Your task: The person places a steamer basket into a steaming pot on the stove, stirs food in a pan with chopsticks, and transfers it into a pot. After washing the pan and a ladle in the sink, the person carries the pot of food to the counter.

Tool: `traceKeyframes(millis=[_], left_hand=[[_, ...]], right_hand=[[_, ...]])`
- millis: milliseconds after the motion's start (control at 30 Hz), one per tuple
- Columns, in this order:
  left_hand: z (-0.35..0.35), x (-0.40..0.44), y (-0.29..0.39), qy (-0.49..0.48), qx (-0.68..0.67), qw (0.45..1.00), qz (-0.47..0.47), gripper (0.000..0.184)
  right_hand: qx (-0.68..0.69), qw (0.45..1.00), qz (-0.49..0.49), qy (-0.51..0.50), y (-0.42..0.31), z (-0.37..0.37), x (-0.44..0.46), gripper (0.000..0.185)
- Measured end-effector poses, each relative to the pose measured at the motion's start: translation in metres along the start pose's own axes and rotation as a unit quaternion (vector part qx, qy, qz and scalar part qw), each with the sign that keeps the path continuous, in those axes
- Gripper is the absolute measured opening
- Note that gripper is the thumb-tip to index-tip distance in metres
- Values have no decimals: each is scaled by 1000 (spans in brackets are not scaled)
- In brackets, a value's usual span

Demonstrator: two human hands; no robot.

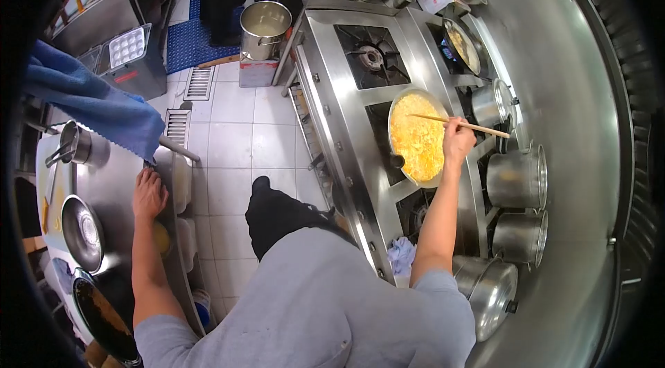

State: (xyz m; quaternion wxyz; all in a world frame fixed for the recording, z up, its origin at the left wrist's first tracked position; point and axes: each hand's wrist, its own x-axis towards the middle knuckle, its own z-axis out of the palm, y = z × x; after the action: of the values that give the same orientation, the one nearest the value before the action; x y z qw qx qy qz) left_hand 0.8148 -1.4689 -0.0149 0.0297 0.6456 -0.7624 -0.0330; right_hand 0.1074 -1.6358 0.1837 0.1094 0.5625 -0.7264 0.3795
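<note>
In the head view, the right hand [457, 141] is closed around a long wooden stick [490, 131], right of the centre of the frame. The thin end of the stick reaches over the yellow food [416, 143], which fills a large round pan [392, 126]. This pan is on the stove [352, 117], in the middle right part of the frame. The left hand [150, 193] is released; it lies with the palm down at the edge of the metal counter [119, 184], in the left part. A blue towel [100, 94] hangs just above it, and a steel bowl [82, 233] is on the counter near it, to the lower left. At the right side of the frame, two steel pots [514, 182] stand one below the other. A crumpled cloth [402, 256] lies on the front of the stove, below the pan.
</note>
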Motion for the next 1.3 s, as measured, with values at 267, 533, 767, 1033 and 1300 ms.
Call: traceKeyframes(millis=[267, 533, 767, 1033, 1300], left_hand=[[-5, 3, -1, -6, 4, 1000, -3, 26], [5, 0, -5, -15, 10, 1000, 6, 25], [7, -1, -7, 8, 3, 1000, 18, 24], [8, -2, -7, 19, 5, 999, 32, 24], [-6, -1, 1, -14, -5, 999, 31, 27]], right_hand=[[-108, 994, 3, -11, 35, 10, 30, 39], [-139, 984, -108, -26, 44, 43, 26, 32], [-108, 993, 23, -41, 66, -20, -16, 35], [-36, 995, 87, -27, 76, -50, -59, 35], [-57, 991, 113, -35, 50, -86, -90, 34]])
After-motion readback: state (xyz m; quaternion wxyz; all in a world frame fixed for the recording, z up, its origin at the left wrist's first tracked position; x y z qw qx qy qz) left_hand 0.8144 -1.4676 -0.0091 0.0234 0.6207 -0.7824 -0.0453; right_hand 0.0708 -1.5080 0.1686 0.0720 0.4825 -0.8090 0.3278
